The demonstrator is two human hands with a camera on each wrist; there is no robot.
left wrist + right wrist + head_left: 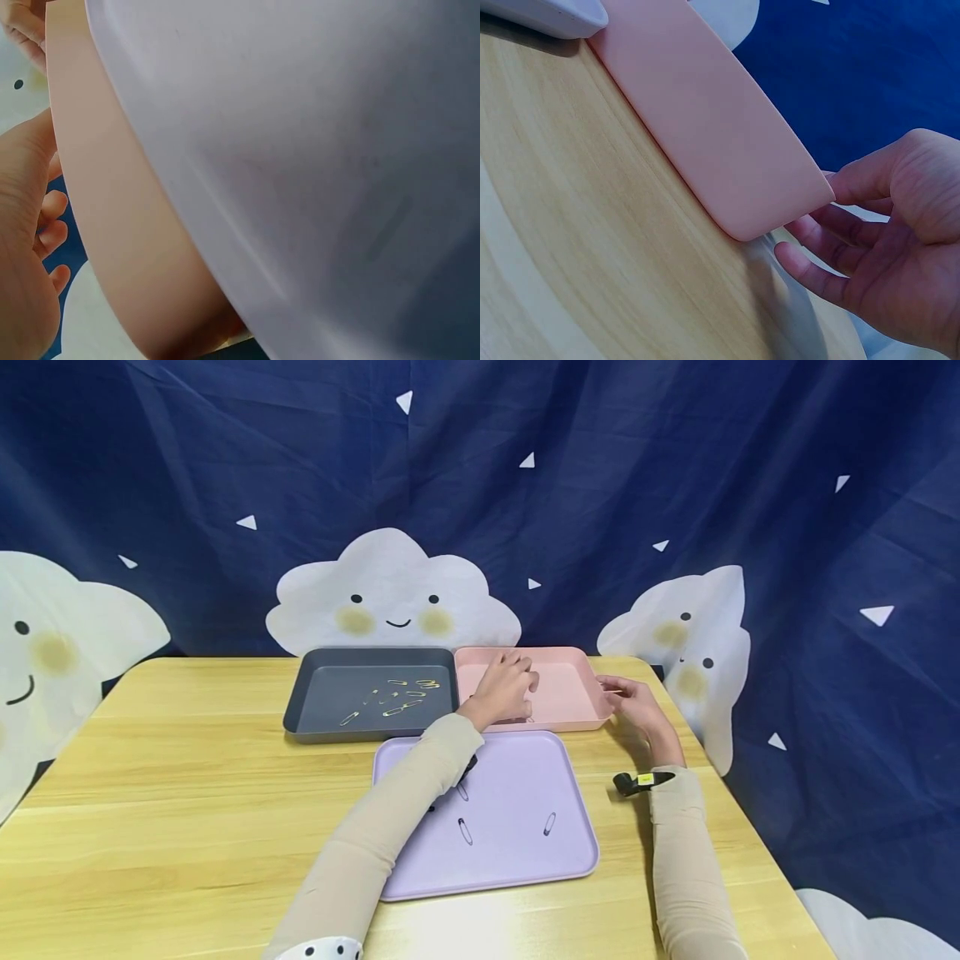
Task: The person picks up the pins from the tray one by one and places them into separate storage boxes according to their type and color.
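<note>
My left hand [507, 689] is over the left part of the pink tray [558, 681], fingers loosely bent and nothing visible between them. In the left wrist view the tray wall [127, 195] covers part of that hand. At the right end of the same tray, my right hand [632, 702] pinches the rim. The right wrist view has its fingers [817, 274] near the tray's corner. A safety pin [529, 719], partly hidden, lies below the left hand. On the lilac tray [517, 860] are dark safety pins, one [465, 832] near the middle and another [550, 824] farther right.
Touching the pink tray on its left is a dark grey tray [315, 702] with several gold safety pins [393, 710]. All the trays stand on a wooden table [187, 810]. Behind it hangs a navy curtain [600, 510] with cloud faces. The left forearm crosses over the lilac tray.
</note>
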